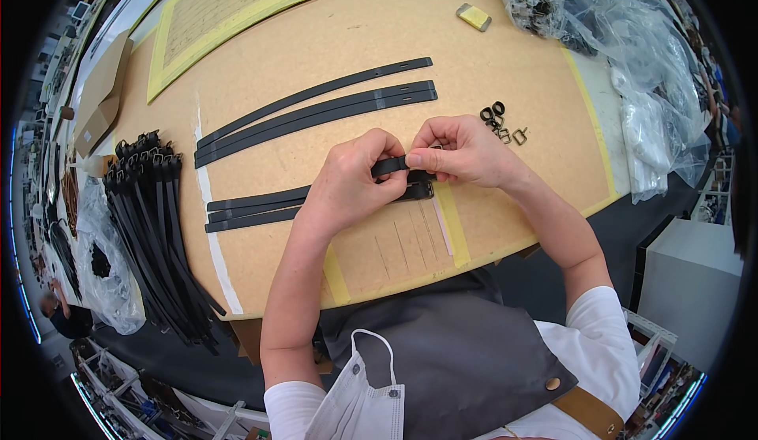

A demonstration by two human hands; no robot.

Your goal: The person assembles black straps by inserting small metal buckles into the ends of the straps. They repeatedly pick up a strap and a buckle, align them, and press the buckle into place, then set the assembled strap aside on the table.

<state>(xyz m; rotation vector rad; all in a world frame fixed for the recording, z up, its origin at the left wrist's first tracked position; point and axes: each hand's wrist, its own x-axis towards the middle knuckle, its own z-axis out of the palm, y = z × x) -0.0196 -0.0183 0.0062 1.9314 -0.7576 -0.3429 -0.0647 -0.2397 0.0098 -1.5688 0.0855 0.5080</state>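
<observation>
My left hand (pixel 355 178) is closed around a black belt strap (pixel 388 167), whose short end shows between the two hands. The thumb and fingers of my right hand (pixel 462 154) pinch the same strap at its tip; whatever else lies under these fingers is hidden. Just below the hands, two more black straps (pixel 257 212) lie side by side, with a buckle (pixel 430 190) at the right end of one. Farther off, several flat black straps (pixel 316 116) with slotted ends lie in a row. Right of my right hand sits a small pile of metal buckles (pixel 505 133) and black loops (pixel 493 111).
A bundle of black buckled belts (pixel 150 227) hangs over the table's left edge, beside a clear plastic bag (pixel 106 262). Far right are more plastic bags (pixel 632 53). A yellow-edged board (pixel 237 21) and a small yellow-wrapped block (pixel 474 17) lie at the back.
</observation>
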